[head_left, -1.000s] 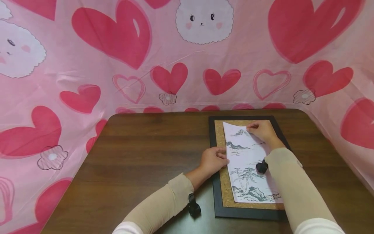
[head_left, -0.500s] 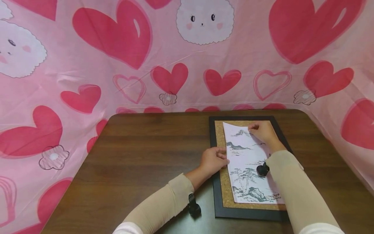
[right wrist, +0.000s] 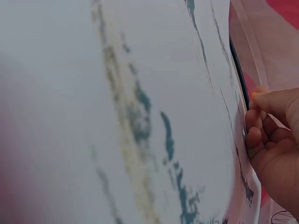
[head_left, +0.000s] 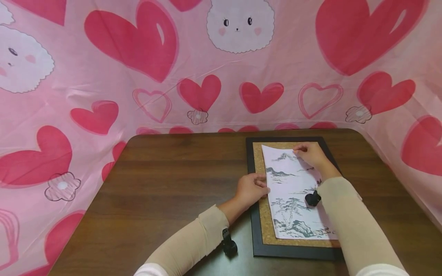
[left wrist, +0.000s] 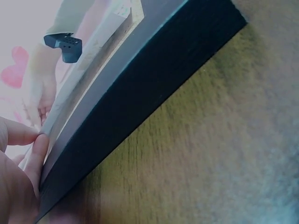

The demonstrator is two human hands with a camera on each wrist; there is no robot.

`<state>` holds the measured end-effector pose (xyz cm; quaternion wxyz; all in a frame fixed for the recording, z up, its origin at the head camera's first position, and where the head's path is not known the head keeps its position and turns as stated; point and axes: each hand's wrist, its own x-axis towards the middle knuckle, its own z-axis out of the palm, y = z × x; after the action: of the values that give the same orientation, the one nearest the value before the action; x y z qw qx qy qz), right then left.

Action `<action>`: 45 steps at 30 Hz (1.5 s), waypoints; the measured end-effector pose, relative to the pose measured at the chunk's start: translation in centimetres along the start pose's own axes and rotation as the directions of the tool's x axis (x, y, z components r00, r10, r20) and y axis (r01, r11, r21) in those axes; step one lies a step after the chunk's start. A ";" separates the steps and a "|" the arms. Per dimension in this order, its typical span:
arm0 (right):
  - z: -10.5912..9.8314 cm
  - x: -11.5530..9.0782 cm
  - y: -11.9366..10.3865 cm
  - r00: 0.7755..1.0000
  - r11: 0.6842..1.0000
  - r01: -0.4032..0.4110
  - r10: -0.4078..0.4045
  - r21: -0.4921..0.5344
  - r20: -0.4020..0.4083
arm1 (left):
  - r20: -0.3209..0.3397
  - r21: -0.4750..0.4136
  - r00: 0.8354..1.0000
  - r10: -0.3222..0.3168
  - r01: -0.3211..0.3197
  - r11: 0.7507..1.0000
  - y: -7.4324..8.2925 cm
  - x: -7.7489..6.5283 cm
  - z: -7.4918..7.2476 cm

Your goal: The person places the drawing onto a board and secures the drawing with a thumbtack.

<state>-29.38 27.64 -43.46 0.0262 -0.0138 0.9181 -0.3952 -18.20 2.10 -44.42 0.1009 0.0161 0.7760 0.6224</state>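
Observation:
A sheet of paper (head_left: 281,184) with a printed ink landscape of mountains and pines lies over a cork board (head_left: 264,226) in a black frame. Its upper left corner curls up. My left hand (head_left: 251,189) pinches the paper's left edge between thumb and finger, as the left wrist view shows near the frame's side. At the top edge of the sheet is my right hand (head_left: 312,156), its fingers curled. In the right wrist view its thumb and forefinger pinch a small orange thing (right wrist: 254,95), mostly hidden by the fingertips. The right forearm covers the sheet's lower right part.
The black frame (head_left: 257,245) lies on the right side of a dark wooden table (head_left: 165,191). A pink cloth (head_left: 228,65) with hearts and white fluffy faces hangs behind and at both sides. Each wrist carries a black camera (head_left: 229,245).
My right hand has slid very slightly to the right along the sheet's top edge. The left hand keeps its pinch on the paper's left edge.

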 end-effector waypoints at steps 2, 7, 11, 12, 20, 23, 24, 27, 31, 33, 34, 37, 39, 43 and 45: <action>-0.1 -0.1 -0.1 1.000 1.000 0.012 -0.012 -0.014 -0.004 | 0.000 0.001 1.000 -0.001 0.001 1.000 0.0 0.0 0.0; -0.1 -0.3 -0.4 0.999 0.999 0.033 -0.033 -0.029 -0.026 | 0.007 0.011 1.000 0.003 -0.003 1.000 0.2 0.0 -0.1; -0.1 -0.3 -0.3 0.999 0.999 0.027 -0.028 -0.028 -0.018 | 0.011 0.023 1.000 0.006 -0.006 1.000 0.2 0.1 -0.2; -0.1 -0.2 -0.2 0.999 0.999 0.031 -0.031 -0.029 -0.015 | 0.013 0.028 1.000 0.006 -0.006 1.000 0.2 0.1 -0.2; 0.0 0.1 0.3 0.996 0.995 0.080 -0.083 -0.061 -0.043 | 0.021 0.069 1.000 0.015 -0.016 0.997 0.1 0.2 -0.3; 0.1 0.2 0.2 0.994 0.994 0.088 -0.091 -0.066 -0.054 | 0.025 0.062 0.999 0.020 -0.022 0.998 0.1 0.2 -0.3; 0.2 0.2 0.2 0.994 0.994 0.088 -0.092 -0.068 -0.056 | 0.026 0.058 0.999 0.021 -0.022 0.998 0.1 0.2 -0.4; 0.2 0.2 0.1 0.994 0.995 0.081 -0.085 -0.064 -0.064 | 0.026 0.051 0.999 0.023 -0.025 0.998 0.1 0.2 -0.4; 0.3 0.2 0.1 0.993 0.994 0.083 -0.088 -0.069 -0.073 | 0.023 0.060 0.999 0.029 -0.030 0.998 0.0 0.1 -0.4; 0.2 0.1 0.1 0.993 0.994 0.088 -0.093 -0.072 -0.077 | 0.019 0.066 0.999 0.028 -0.030 0.997 0.0 0.1 -0.3; 0.2 0.1 0.1 0.992 0.993 0.089 -0.095 -0.074 -0.078 | 0.016 0.070 0.999 0.028 -0.029 0.997 0.0 0.1 -0.3; 0.2 0.0 0.0 0.991 0.992 0.095 -0.102 -0.082 -0.091 | 0.012 0.079 0.999 0.030 -0.031 0.996 -0.1 0.1 -0.2; 0.2 0.0 0.0 0.990 0.992 0.098 -0.106 -0.083 -0.098 | 0.011 0.082 0.999 0.030 -0.031 0.996 -0.1 0.1 -0.2; 0.2 -0.1 -0.1 0.989 0.991 0.101 -0.109 -0.084 -0.104 | 0.011 0.083 1.000 0.029 -0.029 0.996 0.0 0.1 -0.3; 0.3 -0.2 -0.1 0.989 0.992 0.100 -0.108 -0.081 -0.101 | 0.011 0.086 1.000 0.029 -0.029 0.996 0.0 0.1 -0.3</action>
<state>-29.18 27.40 -43.57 -0.0434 -0.0419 0.9306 -0.3610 -18.32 1.83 -44.35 0.0949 0.0348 0.8014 0.5895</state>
